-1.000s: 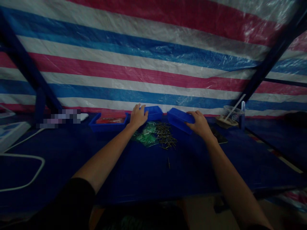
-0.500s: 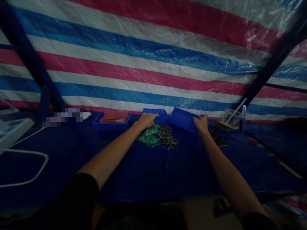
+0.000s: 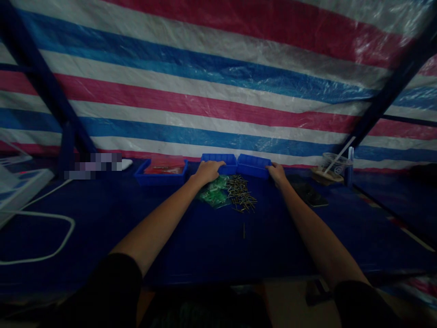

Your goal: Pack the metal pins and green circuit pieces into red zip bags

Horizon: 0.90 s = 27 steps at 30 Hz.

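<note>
Two small blue plastic bins sit side by side at the far edge of the dark blue table [image 3: 205,246], touching or nearly so. The left hand [image 3: 208,171] rests over the near rim of the middle blue bin [image 3: 220,160], fingers curled on its edge in a light grasp. The right hand [image 3: 277,174] holds the near right corner of the right blue bin [image 3: 254,164], fingers closed on its wall. Judging by this, the step in hand is setting the two bins level and in line against the backdrop; a next move would call for both hands to let go cleanly without nudging the bins apart.

Just near of the bins, between the two wrists, lies a loose heap of small metal pins [image 3: 241,195], and touching its left side a pile of small green plastic parts [image 3: 213,193]. One stray pin [image 3: 243,230] lies apart, nearer the person.

Left of the middle bin stands a third blue bin holding a red packet [image 3: 162,169]. To the right lie a dark flat phone-like slab [image 3: 312,196] and, farther right, a clear plastic cup with a straw [image 3: 332,165]. A white cable loop [image 3: 41,239] curves over the near left of the table, and a red, white and blue striped tarpaulin [image 3: 218,91] hangs behind everything.
</note>
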Each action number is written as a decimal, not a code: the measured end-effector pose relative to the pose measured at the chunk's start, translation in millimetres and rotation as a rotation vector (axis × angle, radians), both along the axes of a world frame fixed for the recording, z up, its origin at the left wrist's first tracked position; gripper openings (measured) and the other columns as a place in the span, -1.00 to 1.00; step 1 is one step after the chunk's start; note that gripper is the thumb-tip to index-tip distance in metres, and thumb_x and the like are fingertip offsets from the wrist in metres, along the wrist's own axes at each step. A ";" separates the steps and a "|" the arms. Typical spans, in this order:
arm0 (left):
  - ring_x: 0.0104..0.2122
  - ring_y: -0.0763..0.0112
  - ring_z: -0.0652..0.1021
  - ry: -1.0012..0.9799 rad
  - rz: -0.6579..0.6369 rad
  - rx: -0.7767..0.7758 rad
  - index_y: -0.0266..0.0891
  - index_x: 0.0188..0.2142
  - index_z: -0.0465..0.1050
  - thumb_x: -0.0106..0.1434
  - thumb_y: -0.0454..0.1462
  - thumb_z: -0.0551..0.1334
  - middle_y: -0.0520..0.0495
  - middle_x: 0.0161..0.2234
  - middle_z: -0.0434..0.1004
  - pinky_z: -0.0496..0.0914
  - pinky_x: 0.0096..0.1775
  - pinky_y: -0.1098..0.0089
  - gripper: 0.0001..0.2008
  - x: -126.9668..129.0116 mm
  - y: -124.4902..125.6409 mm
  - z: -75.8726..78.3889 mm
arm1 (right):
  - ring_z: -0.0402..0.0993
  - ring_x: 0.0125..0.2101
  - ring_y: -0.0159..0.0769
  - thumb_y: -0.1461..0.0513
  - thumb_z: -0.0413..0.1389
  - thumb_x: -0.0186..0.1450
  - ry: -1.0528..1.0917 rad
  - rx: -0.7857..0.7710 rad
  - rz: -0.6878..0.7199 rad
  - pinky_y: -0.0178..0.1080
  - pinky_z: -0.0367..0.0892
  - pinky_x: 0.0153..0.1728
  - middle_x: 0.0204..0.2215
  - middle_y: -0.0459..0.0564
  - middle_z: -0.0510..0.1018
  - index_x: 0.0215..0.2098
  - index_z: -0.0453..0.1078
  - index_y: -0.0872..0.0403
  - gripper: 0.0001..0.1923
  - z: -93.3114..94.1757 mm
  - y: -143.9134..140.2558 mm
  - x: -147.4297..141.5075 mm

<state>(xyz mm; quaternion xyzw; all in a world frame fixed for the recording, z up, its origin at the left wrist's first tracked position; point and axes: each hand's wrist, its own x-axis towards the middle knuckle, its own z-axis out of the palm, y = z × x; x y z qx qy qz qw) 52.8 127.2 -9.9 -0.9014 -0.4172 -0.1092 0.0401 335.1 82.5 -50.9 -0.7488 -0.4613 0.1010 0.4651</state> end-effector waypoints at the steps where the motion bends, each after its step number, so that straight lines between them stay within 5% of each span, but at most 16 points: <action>1: -0.11 0.09 0.46 0.002 -0.002 0.000 -0.10 0.09 0.26 0.10 -0.47 0.05 -0.18 -0.10 0.49 0.27 -0.15 0.16 -0.45 -3.6 -1.9 -0.6 | 0.46 -0.22 -0.20 0.23 -0.06 0.11 -0.001 -0.005 0.007 -0.22 0.32 -0.18 -0.20 0.10 0.54 -0.08 0.39 0.18 -0.57 -0.2 -1.1 -2.5; 15: -0.14 0.11 0.47 0.027 -0.061 0.042 -0.09 0.08 0.27 0.09 -0.48 0.02 -0.17 -0.09 0.48 0.27 -0.17 0.16 -0.44 -32.6 -35.3 -4.2 | 0.20 0.11 -0.15 0.30 -0.10 0.08 -0.178 -0.014 0.075 -0.12 0.09 0.11 0.08 0.10 0.34 0.12 0.20 0.18 -0.40 -0.4 -24.2 -15.6; 27: -0.16 0.09 0.46 0.006 -0.002 0.052 -0.11 0.07 0.27 0.10 -0.48 0.04 -0.20 -0.09 0.46 0.26 -0.16 0.15 -0.47 -32.4 -64.5 -5.6 | 0.36 -0.02 -0.16 0.35 -0.03 0.05 -0.256 -0.034 0.125 -0.16 0.18 0.04 -0.05 0.05 0.48 0.02 0.35 0.14 -0.47 10.1 -37.0 -5.2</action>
